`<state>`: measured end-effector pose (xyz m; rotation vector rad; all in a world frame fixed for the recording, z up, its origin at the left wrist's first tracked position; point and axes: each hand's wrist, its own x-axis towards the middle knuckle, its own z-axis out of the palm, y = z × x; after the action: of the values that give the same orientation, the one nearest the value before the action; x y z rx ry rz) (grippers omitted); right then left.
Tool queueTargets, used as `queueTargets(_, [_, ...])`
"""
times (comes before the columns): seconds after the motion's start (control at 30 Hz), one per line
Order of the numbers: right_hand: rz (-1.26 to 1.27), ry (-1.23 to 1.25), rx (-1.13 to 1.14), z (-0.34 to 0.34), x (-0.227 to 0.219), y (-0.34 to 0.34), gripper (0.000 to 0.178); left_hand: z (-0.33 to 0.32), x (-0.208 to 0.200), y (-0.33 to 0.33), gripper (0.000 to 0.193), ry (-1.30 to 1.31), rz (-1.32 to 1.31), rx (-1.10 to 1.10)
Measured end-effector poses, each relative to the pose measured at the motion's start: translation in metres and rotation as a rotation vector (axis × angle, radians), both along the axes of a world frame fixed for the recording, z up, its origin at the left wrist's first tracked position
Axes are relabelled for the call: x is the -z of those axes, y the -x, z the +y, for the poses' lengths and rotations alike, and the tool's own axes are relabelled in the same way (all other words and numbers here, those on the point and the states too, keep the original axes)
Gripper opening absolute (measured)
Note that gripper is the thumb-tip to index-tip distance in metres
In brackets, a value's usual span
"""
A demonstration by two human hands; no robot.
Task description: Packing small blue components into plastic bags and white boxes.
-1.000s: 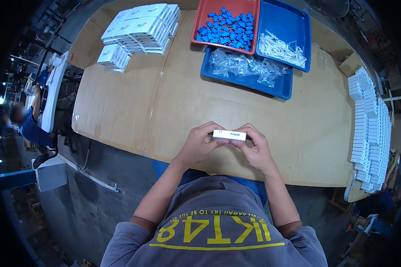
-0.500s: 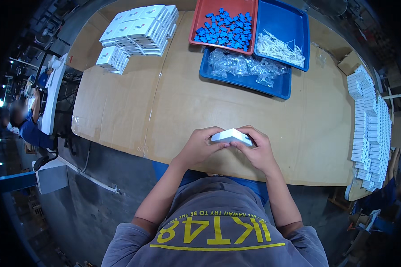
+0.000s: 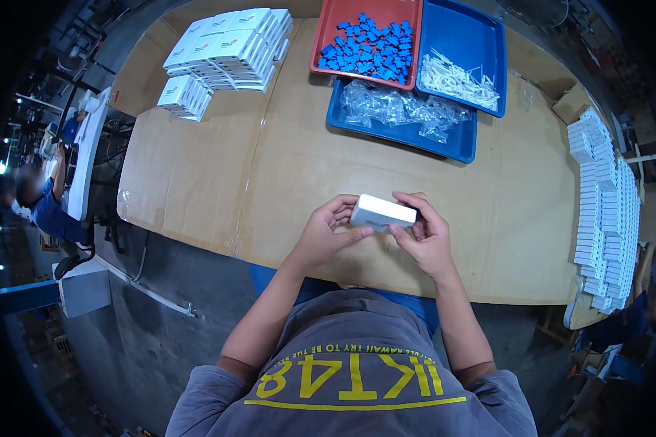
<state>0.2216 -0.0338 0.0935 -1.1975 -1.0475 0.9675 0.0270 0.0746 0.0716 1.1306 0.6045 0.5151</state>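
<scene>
A small white box (image 3: 383, 211) is held up between my two hands near the front edge of the cardboard-covered table (image 3: 306, 182). My left hand (image 3: 329, 231) grips its left end, thumb along the lower edge and fingers behind. At the right end, my right hand (image 3: 424, 234) has its thumb against the printed face and its index finger near the top corner. The box is tilted, with one blank side turned up and the printed face toward me.
Stacked white boxes (image 3: 226, 45) stand at the far left. At the back, a red tray (image 3: 331, 22) has blue plastic pieces, a blue tray (image 3: 463, 33) white sticks, and a lower blue tray (image 3: 444, 148) clear plastic bags. More white boxes (image 3: 606, 211) line the right side. A person (image 3: 55, 204) sits far left.
The box has been turned in my hands, so its printed face now tips toward me. Both hands have shifted their fingers around it, and it sits slightly farther from my body.
</scene>
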Motion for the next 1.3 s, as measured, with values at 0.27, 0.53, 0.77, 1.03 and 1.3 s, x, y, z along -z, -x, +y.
queueTargets(0.27, [-0.130, 0.254, -0.062, -0.002, -0.009, -0.002, 0.047, 0.010, -0.030, 0.011, 0.036, -0.176, 0.312, 0.243])
queueTargets(0.53, [0.128, 0.299, -0.053, -0.001, -0.010, -0.005, 0.041, -0.004, -0.013, 0.000, 0.041, -0.030, -0.042, -0.080])
queueTargets(0.77, [-0.013, 0.284, -0.064, 0.000, -0.010, -0.003, 0.033, 0.001, -0.006, 0.008, 0.035, 0.057, -0.024, -0.020])
queueTargets(1.03, [-0.202, 0.235, -0.068, -0.006, 0.005, -0.005, 0.021, 0.000, -0.005, 0.010, 0.028, -0.201, 0.122, 0.060])
queueTargets(1.3, [0.285, 0.271, 0.180, 0.005, 0.025, 0.008, 0.033, 0.003, -0.010, -0.001, 0.031, 0.053, 0.131, 0.054])
